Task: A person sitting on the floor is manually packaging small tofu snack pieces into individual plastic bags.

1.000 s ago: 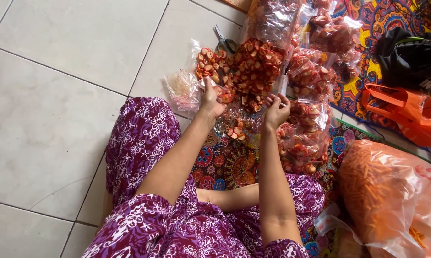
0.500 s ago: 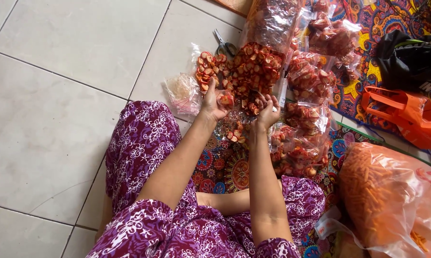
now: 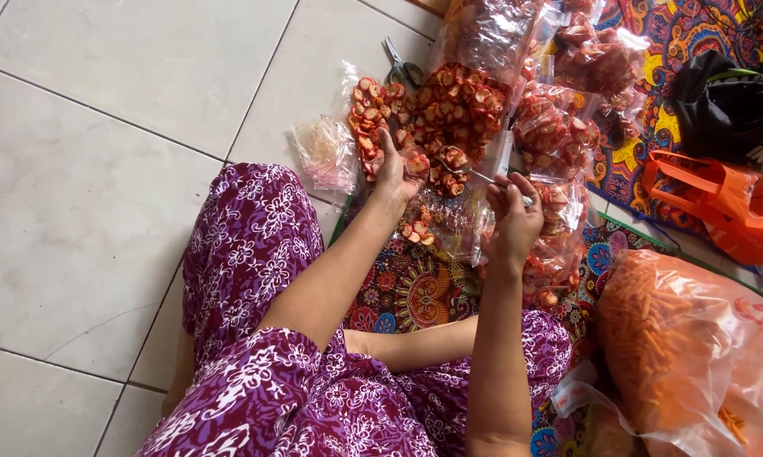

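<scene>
While the left hand (image 3: pixel 391 169) lies open on red snack pieces (image 3: pixel 449 114), right hand (image 3: pixel 512 216) fisted, pale tiled floor (image 3: pixel 102 127), patterned mat (image 3: pixel 415 292)

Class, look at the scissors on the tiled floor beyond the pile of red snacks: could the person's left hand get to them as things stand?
Probably yes. The left hand rests on the snack pile, and the scissors lie uncovered just beyond it, with only the pile between.

skirt (image 3: pixel 254 254): purple, white floral | snack pieces (image 3: pixel 449 118): red-orange | floor tiles (image 3: pixel 102 127): pale grey
</scene>
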